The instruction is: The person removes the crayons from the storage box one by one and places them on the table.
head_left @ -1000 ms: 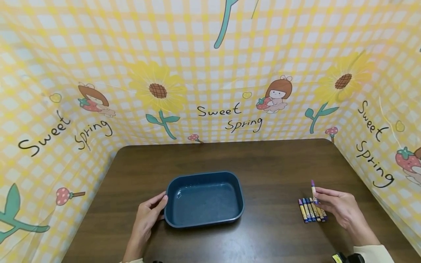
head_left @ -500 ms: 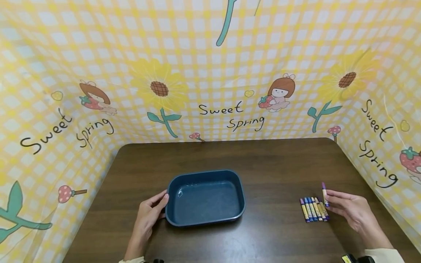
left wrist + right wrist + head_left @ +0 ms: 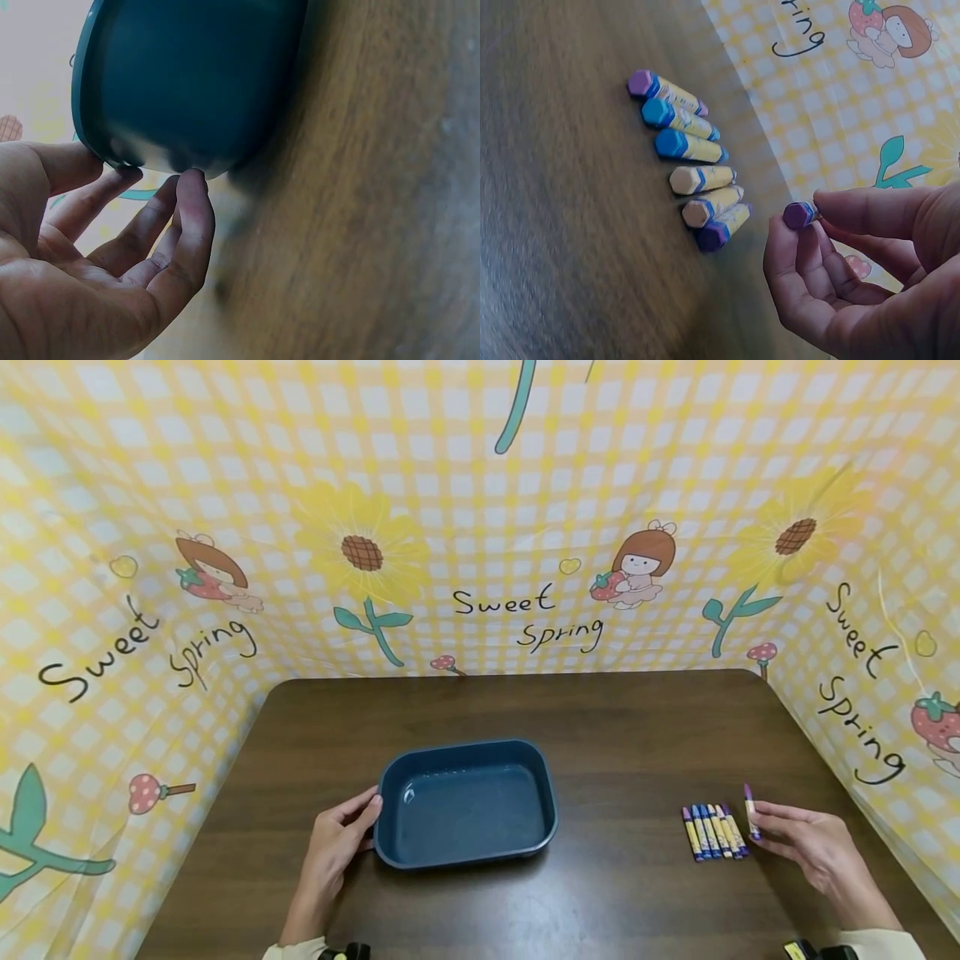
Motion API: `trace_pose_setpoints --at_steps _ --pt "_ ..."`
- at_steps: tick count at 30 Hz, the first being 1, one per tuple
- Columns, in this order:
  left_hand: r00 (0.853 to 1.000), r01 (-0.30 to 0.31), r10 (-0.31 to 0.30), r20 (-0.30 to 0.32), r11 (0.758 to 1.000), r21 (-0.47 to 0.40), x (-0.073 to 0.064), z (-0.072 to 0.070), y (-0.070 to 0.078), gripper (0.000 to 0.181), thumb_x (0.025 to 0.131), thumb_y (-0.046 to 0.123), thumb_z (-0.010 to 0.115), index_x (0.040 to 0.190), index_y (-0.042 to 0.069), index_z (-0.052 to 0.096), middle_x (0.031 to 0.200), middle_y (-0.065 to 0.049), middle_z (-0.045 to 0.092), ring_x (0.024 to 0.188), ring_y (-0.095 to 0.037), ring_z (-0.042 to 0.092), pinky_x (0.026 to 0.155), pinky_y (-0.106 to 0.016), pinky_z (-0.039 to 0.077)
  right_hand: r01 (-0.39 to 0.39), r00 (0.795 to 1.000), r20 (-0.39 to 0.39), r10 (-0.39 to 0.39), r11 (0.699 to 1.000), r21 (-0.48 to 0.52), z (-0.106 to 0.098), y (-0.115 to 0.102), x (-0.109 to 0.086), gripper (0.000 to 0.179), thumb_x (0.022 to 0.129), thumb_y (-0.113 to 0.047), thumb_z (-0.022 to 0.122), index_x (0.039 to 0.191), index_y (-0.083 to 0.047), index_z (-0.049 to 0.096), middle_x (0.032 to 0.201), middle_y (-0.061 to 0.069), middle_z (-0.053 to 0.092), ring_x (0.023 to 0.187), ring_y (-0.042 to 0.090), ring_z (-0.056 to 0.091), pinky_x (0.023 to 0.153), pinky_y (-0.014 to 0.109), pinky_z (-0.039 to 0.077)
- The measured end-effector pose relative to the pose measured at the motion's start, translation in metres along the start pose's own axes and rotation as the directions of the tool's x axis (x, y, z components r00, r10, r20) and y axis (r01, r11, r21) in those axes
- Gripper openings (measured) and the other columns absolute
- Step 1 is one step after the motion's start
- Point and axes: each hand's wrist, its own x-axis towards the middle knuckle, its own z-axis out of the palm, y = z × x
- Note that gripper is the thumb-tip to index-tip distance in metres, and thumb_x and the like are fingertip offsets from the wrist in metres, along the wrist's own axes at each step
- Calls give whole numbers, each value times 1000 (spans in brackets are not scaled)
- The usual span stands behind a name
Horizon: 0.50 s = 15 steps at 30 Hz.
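Note:
A dark blue rectangular tray (image 3: 465, 860) sits on the table, left of centre, with nothing inside. My left hand (image 3: 330, 852) holds its left end, thumb at the rim; in the left wrist view the other fingertips touch the outer wall (image 3: 195, 82). At the right, my right hand (image 3: 813, 847) pinches a purple crayon (image 3: 750, 814) between thumb and fingers, tip pointing away. Just left of it lies a row of several crayons (image 3: 712, 833). The right wrist view shows their ends, among them mauve (image 3: 641, 84), blue (image 3: 671, 142), cream (image 3: 686, 180) and dark purple (image 3: 712, 236).
The brown wooden table (image 3: 622, 718) has rounded back corners. A yellow checked cloth (image 3: 495, 552) printed with flowers and girls hangs behind it and along both sides. A stretch of table separates the tray from the crayons.
My right hand has moved right with the purple crayon, from above the row to beside its right end. The left hand still holds the tray, which stays in place.

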Motion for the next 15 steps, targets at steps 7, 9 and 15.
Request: trace_pose_setpoints --at_steps 7,9,15 --pt "1000 -23 23 6 1000 -4 2 1 5 49 98 34 70 141 12 62 143 -17 59 85 -2 65 71 -23 60 -38 999 -40 34 993 -114 -1 0 4 35 92 7 67 81 -23 81 84 -16 76 80 1 72 75 27 62" --pt "1000 -26 26 4 1000 -7 1 2 5 50 98 34 70 141 11 62 143 -17 59 85 -2 65 70 -23 59 -48 998 -47 42 989 -140 -1 0 5 36 91 7 68 80 -25 80 84 -16 76 80 1 71 75 27 61" --pt "1000 1 -1 -3 1000 1 -2 3 3 49 98 33 69 141 11 61 143 -16 59 85 -2 65 70 -23 59 -99 994 -75 83 964 -246 -3 3 6 26 92 2 71 84 -20 81 86 -13 75 78 3 71 75 28 62"
